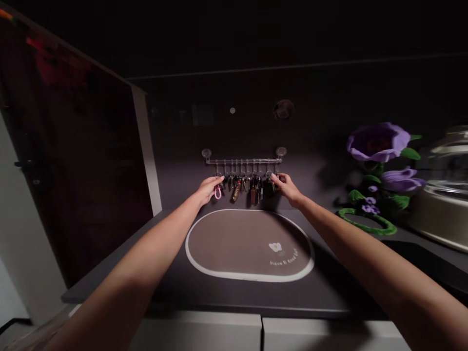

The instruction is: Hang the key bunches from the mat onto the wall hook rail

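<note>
A clear hook rail (244,161) is fixed to the dark back wall by two round mounts, with several key rings hanging in a row beneath it. My left hand (209,189) is closed on the keys at the left end, where a pink loop (218,192) dangles by the fingers. At the right end, my right hand (288,188) pinches another key ring (269,174), its keys partly hidden by the fingers. Between my hands hang a brown key fob with lettering (236,190), a reddish-brown tag (253,196) and more keys.
Below lies an oval brown mat (234,243) with a pale rim on the dark countertop (204,297). To the right stand purple artificial flowers (380,144) and a rounded glass-topped appliance (444,209). A pale upright panel (144,141) bounds the left side; white cabinet fronts (204,331) sit underneath.
</note>
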A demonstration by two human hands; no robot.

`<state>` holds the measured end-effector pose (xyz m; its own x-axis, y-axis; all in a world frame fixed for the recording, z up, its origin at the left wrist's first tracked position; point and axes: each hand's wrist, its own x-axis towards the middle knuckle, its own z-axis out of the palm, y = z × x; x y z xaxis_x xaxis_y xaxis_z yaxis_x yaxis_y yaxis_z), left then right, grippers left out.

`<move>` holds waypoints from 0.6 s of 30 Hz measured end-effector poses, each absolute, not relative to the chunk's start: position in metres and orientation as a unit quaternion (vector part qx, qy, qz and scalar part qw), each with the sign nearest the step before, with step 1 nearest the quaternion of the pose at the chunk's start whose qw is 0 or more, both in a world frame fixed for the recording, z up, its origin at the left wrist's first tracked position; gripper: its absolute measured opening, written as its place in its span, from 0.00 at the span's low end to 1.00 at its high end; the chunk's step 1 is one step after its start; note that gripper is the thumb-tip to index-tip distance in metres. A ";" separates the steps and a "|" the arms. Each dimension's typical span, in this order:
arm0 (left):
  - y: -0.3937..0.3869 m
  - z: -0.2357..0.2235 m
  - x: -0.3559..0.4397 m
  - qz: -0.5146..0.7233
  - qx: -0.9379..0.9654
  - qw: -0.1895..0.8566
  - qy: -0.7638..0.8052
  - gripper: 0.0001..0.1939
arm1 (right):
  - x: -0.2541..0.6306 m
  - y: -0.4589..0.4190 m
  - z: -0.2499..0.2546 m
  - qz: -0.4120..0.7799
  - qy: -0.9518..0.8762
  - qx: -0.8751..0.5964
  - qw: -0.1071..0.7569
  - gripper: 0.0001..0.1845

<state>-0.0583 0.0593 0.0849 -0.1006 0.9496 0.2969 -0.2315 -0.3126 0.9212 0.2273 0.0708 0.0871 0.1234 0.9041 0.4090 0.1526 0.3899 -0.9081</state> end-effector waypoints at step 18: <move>0.067 0.074 -0.002 0.605 0.427 0.636 0.215 0.32 | 0.166 0.075 0.073 0.453 -0.465 -0.321 0.690 0.28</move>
<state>-0.0025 0.0674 0.0740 0.1740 0.9544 0.2426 -0.5868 -0.0974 0.8039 0.1664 0.0747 0.0727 0.1583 0.9232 0.3502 -0.3264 0.3837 -0.8639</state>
